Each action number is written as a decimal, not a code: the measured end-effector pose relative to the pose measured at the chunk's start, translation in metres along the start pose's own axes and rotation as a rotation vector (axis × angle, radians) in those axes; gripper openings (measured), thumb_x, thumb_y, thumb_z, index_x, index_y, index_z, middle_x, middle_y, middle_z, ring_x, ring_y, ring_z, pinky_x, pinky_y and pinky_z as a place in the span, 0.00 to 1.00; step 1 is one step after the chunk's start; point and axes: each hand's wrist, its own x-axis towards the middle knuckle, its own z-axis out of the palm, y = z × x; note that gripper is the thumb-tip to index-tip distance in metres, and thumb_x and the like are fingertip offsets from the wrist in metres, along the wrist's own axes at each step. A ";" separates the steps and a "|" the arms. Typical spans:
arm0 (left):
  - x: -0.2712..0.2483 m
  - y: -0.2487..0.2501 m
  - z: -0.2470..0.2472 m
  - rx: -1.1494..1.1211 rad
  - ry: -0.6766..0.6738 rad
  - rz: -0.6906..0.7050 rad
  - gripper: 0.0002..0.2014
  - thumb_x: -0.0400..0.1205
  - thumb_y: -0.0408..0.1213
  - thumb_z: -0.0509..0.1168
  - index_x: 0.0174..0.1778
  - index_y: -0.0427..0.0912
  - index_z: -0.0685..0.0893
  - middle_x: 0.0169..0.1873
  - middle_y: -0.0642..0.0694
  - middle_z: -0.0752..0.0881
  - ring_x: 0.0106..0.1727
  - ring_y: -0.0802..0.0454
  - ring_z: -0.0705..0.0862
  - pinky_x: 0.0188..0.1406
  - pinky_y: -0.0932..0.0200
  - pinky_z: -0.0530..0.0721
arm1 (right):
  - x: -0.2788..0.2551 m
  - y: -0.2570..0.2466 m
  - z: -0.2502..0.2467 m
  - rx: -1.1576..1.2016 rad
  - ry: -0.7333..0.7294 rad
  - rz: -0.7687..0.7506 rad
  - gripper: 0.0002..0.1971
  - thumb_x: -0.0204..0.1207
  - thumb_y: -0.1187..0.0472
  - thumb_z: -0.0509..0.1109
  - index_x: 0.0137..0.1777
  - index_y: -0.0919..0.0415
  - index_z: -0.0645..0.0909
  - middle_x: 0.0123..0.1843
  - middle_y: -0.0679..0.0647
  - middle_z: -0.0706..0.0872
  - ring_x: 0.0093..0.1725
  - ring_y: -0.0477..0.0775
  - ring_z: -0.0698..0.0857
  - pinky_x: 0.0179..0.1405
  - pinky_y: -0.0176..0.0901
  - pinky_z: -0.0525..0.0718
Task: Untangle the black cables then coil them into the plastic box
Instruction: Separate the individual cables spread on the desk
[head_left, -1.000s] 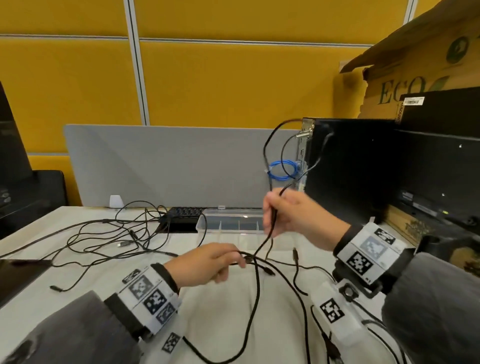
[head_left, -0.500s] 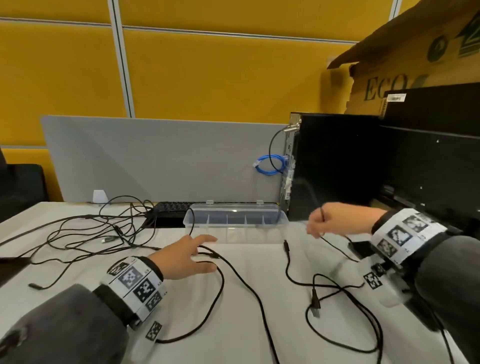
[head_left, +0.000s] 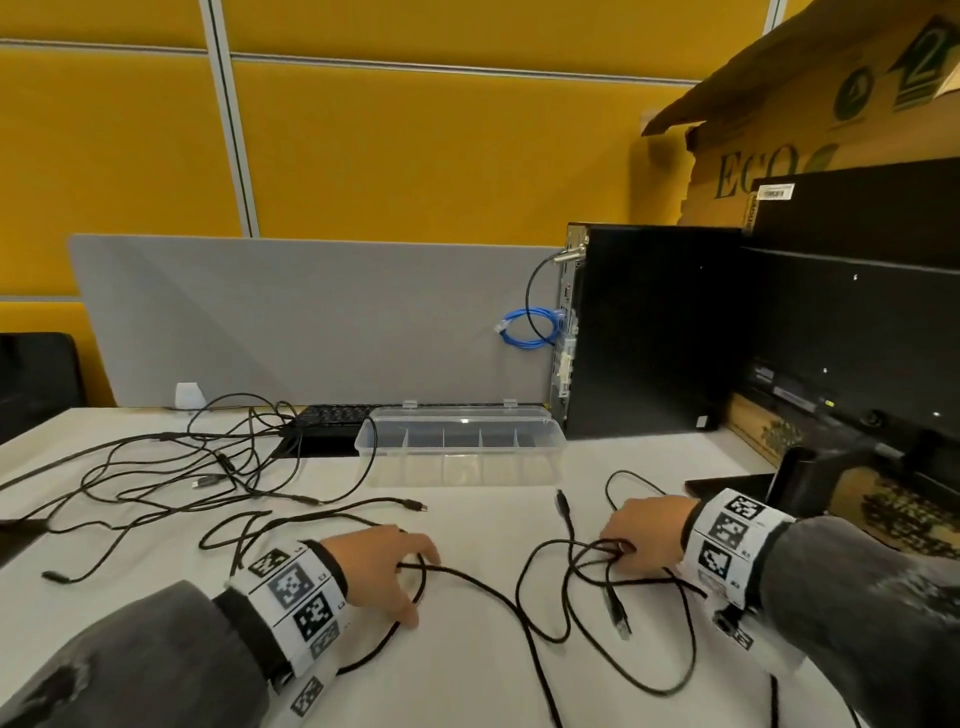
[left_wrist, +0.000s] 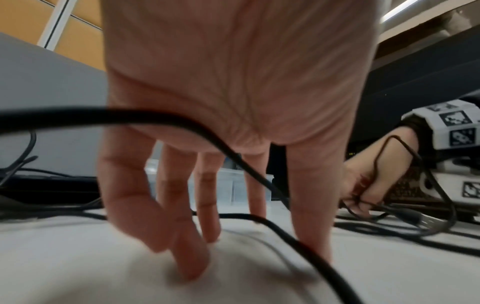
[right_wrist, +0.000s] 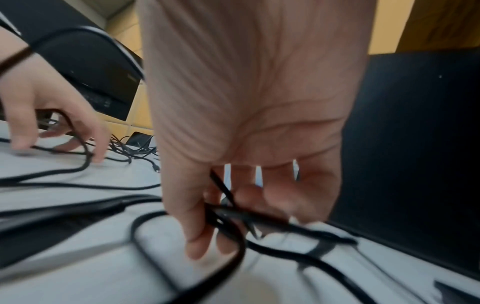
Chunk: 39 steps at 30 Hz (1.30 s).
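Black cables lie across the white table (head_left: 467, 675). My left hand (head_left: 408, 571) is spread palm down, fingertips (left_wrist: 192, 267) on the table, and one black cable (head_left: 483, 582) runs under its fingers without being gripped. That cable leads right to loose loops (head_left: 649, 670) in front of my right hand (head_left: 618, 545). In the right wrist view the right hand (right_wrist: 228, 216) pinches several strands between thumb and fingers. A USB plug (head_left: 621, 621) lies below it. The clear plastic box (head_left: 457, 467), divided into compartments, stands open behind both hands with nothing in it.
A tangle of thin black cables (head_left: 182, 467) covers the table's left side. A black keyboard (head_left: 332, 418) and a grey divider (head_left: 311, 312) stand behind the box. A black computer tower (head_left: 644, 332), monitor (head_left: 852, 322) and cardboard box (head_left: 831, 104) fill the right.
My right hand came down from holding a cable in the air and now grips loops at table level. My left hand let go of its cable and flattened onto the table.
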 end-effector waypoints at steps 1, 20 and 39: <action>0.000 0.001 0.001 0.024 -0.017 -0.013 0.29 0.74 0.49 0.71 0.71 0.59 0.69 0.65 0.50 0.73 0.64 0.50 0.75 0.63 0.55 0.77 | -0.001 0.002 -0.006 0.013 0.017 0.027 0.13 0.80 0.56 0.61 0.58 0.60 0.80 0.55 0.57 0.85 0.55 0.57 0.82 0.55 0.47 0.79; -0.041 0.003 -0.085 -0.831 0.725 0.359 0.51 0.62 0.58 0.71 0.77 0.66 0.48 0.75 0.59 0.59 0.77 0.60 0.57 0.73 0.52 0.62 | -0.051 -0.071 -0.179 1.626 0.708 -0.620 0.10 0.86 0.60 0.54 0.44 0.62 0.72 0.34 0.57 0.81 0.25 0.52 0.81 0.28 0.42 0.86; -0.043 -0.155 -0.085 -1.323 0.764 -0.074 0.12 0.85 0.37 0.58 0.35 0.41 0.74 0.23 0.49 0.77 0.18 0.59 0.72 0.13 0.70 0.64 | 0.049 -0.194 -0.129 0.702 0.389 -0.506 0.40 0.76 0.58 0.71 0.80 0.47 0.49 0.72 0.57 0.62 0.54 0.51 0.75 0.55 0.44 0.80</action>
